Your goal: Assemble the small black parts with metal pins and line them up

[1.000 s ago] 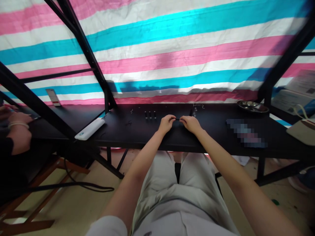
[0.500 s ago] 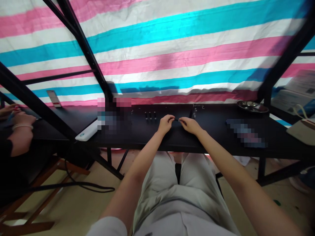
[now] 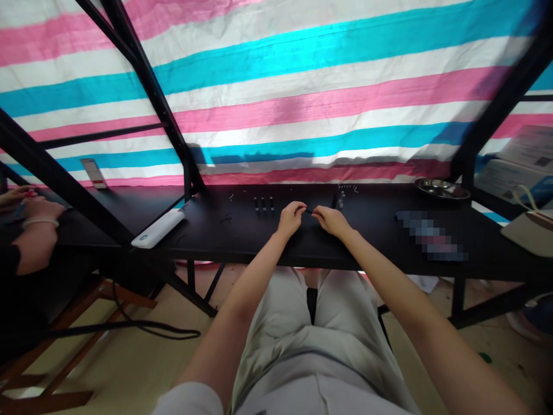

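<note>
My left hand (image 3: 292, 218) and my right hand (image 3: 330, 219) meet low over the black table (image 3: 224, 239), fingertips pinched. Between them runs a small dark stick-like piece (image 3: 309, 211), gripped at both ends; its exact kind is too small to make out. Left of my hands, three short black cylinders with light ends (image 3: 264, 203) stand in a row. Beyond my right hand lies a dark strip (image 3: 334, 200) beside several small silvery pieces (image 3: 342, 199). Tiny white bits (image 3: 348, 187) are scattered behind them.
A white oblong case (image 3: 159, 229) lies at the table's left. On the right are a shiny metal dish (image 3: 442, 188), a blurred-out flat item (image 3: 432, 235) and a beige bag (image 3: 529, 230). Black frame posts (image 3: 158, 92) flank the table. Another person's hand (image 3: 43, 210) is at far left.
My hands stay nearly in place, still pinching the dark piece, with the right hand's fingers shifted very slightly left.
</note>
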Demonstrator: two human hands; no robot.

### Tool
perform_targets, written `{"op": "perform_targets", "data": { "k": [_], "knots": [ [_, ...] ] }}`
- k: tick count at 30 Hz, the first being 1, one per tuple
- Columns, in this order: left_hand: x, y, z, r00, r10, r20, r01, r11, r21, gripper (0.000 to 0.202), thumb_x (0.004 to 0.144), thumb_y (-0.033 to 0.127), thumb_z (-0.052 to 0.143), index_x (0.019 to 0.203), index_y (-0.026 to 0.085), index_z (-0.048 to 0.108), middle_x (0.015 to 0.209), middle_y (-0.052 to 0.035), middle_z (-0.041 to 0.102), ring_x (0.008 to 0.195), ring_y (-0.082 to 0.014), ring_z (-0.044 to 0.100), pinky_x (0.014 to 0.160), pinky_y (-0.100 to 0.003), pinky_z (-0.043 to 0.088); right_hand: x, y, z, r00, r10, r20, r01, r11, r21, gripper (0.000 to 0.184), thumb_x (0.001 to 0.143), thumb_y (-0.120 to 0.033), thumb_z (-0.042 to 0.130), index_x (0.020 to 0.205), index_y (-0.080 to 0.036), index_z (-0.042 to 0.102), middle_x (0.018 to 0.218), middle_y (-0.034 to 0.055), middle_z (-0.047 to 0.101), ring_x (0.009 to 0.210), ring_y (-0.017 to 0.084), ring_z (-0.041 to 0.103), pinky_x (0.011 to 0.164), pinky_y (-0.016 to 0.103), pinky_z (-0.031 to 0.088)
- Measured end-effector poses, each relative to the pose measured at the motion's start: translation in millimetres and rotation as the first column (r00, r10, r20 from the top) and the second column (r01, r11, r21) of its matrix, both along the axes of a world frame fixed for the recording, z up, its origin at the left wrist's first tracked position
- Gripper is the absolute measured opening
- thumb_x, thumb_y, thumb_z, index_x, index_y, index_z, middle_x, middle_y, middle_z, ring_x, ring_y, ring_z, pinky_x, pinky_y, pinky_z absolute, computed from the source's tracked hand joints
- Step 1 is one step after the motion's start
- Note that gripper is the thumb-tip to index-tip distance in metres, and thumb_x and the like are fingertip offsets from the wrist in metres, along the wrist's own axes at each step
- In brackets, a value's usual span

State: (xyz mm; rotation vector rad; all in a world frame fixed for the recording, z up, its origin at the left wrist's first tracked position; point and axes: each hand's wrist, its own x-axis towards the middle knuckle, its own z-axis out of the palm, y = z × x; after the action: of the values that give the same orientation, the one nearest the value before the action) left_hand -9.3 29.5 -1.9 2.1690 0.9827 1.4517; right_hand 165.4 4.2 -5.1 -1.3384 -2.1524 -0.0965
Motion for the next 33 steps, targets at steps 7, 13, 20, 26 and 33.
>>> {"op": "perform_targets", "data": {
  "k": [7, 13, 20, 26, 33],
  "knots": [
    [0.2, 1.0, -0.3, 1.000, -0.005, 0.007, 0.005, 1.000, 0.023, 0.012, 0.083, 0.014, 0.052, 0.087, 0.016, 0.062, 0.085, -0.0045, 0.065, 0.079, -0.0128, 0.060, 0.074, -0.024, 0.047, 0.7, 0.1, -0.2, 1.000, -0.022, 0.022, 0.021, 0.999, 0.047, 0.016, 0.089, -0.030, 0.043, 0.086, -0.020, 0.055, 0.087, 0.0053, 0.065, 0.074, 0.016, 0.058, 0.060, 0.024, 0.035],
    [1.0, -1.7, 1.1, 1.000, -0.012, 0.001, 0.012, 1.000, 0.018, 0.011, 0.083, 0.015, 0.052, 0.087, 0.017, 0.063, 0.085, -0.0044, 0.065, 0.080, -0.0131, 0.060, 0.075, -0.025, 0.047, 0.2, 0.5, -0.8, 0.990, -0.113, 0.088, 0.108, 0.992, 0.060, 0.016, 0.089, -0.030, 0.041, 0.084, -0.019, 0.052, 0.083, 0.0058, 0.063, 0.067, 0.016, 0.055, 0.054, 0.024, 0.028],
    [-3.6, -0.6, 2.7, 0.997, 0.079, 0.027, -0.080, 0.997, 0.018, 0.012, 0.084, 0.018, 0.051, 0.083, 0.016, 0.062, 0.082, -0.0053, 0.065, 0.077, -0.0134, 0.060, 0.072, -0.025, 0.047, 7.2, 1.0, -1.8, 0.978, -0.184, 0.096, 0.183, 0.983, 0.019, 0.010, 0.086, -0.028, 0.045, 0.084, -0.020, 0.051, 0.079, 0.0046, 0.064, 0.064, 0.016, 0.056, 0.053, 0.025, 0.026],
    [-4.6, -0.3, 3.0, 0.997, 0.079, 0.003, -0.079, 0.997, 0.021, 0.012, 0.084, 0.019, 0.051, 0.082, 0.016, 0.062, 0.080, -0.0047, 0.064, 0.078, -0.0136, 0.059, 0.071, -0.024, 0.047, 8.0, 0.1, -1.1, 0.981, -0.174, 0.086, 0.175, 0.985, -0.005, 0.013, 0.085, -0.030, 0.046, 0.083, -0.021, 0.053, 0.077, 0.0033, 0.063, 0.062, 0.015, 0.055, 0.053, 0.024, 0.027],
    [-4.2, -0.6, 2.0, 0.997, 0.072, -0.018, -0.072, 0.997, 0.011, 0.012, 0.084, 0.019, 0.051, 0.084, 0.016, 0.062, 0.080, -0.0045, 0.064, 0.074, -0.0127, 0.058, 0.071, -0.024, 0.046, 6.0, -2.0, 0.4, 0.991, -0.129, 0.030, 0.129, 0.992, -0.011, 0.015, 0.086, -0.033, 0.049, 0.085, -0.021, 0.056, 0.077, 0.0024, 0.063, 0.061, 0.013, 0.054, 0.054, 0.023, 0.030]
  ]
}}
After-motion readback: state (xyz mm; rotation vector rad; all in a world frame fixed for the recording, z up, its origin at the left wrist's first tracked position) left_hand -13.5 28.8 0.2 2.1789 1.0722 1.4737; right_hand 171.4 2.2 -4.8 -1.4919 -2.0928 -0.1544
